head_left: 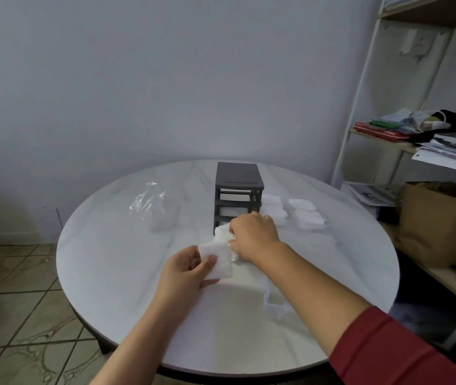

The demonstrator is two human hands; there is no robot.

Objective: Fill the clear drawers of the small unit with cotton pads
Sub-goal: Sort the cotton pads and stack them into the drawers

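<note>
A small dark grey drawer unit [239, 187] stands on the round white table [110, 259]. White pads show inside its middle drawer. My left hand [186, 269] pinches a square white cotton pad [218, 261] in front of the unit. My right hand [254, 236] grips more white pads [222, 232] at the open bottom drawer, which it mostly hides. Piles of loose cotton pads [306, 215] lie to the right of the unit.
A crumpled clear plastic bag [149, 205] lies left of the unit. A clear drawer [272, 298] lies on the table under my right forearm. A shelf rack [427, 140] with papers and a brown bag stands close on the right.
</note>
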